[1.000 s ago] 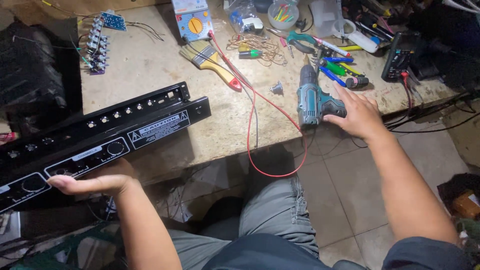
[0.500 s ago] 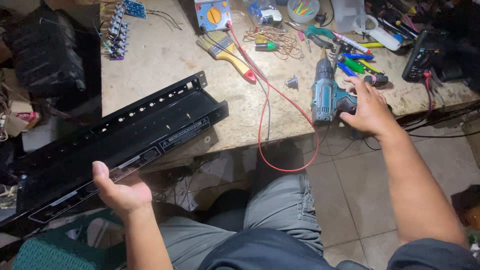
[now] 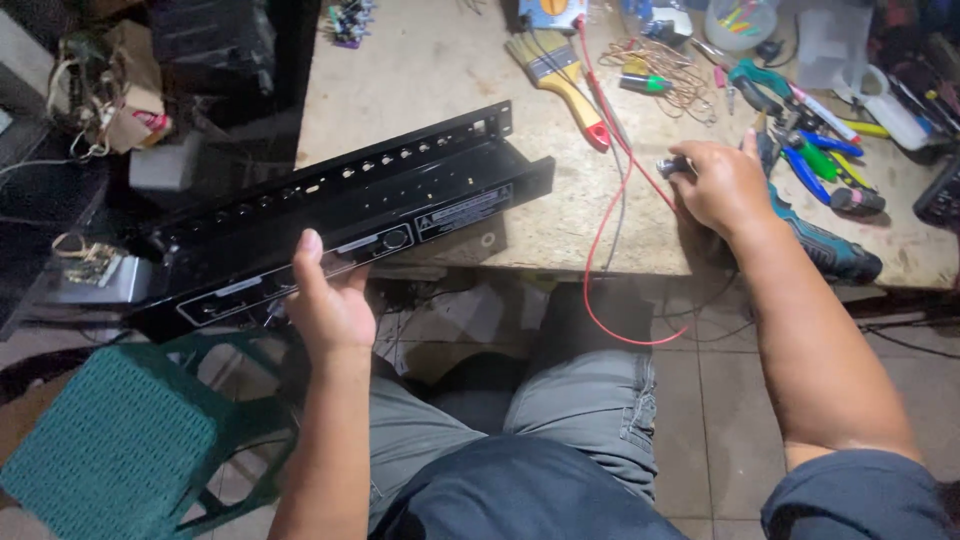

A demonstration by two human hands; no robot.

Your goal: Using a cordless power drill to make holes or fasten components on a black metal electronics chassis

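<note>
fingers of the left hand [image 3: 330, 305] are curled up against the near face of a long black metal chassis [image 3: 350, 215], thumb raised along its front panel, gripping its lower edge. fingers of the right hand [image 3: 722, 185] are closed around the grip of a teal cordless drill [image 3: 825, 248], whose chuck end pokes out past the knuckles and whose dark base lies toward the counter's near edge.

the chassis is a flat, open-topped sheet-metal tray, painted matte black, with a row of small round sockets along its far rail. it lies slantwise, its right end resting on the pale, scuffed chipboard counter [image 3: 420, 80] and its left end hanging out beyond the counter's edge. two pale rectangular labels sit on the near face, one just right of the thumb, the other nearer the right end, with a round knob between them.

a paintbrush [image 3: 560, 80] with a yellow wooden handle and red tip lies behind the chassis. a thin red wire [image 3: 600, 250] runs down the counter and loops off its front edge. blue-handled pliers [image 3: 815, 170] and other small tools lie just beyond the right hand. a green woven plastic stool [image 3: 110, 450] stands on the tiled floor, lower left.
</note>
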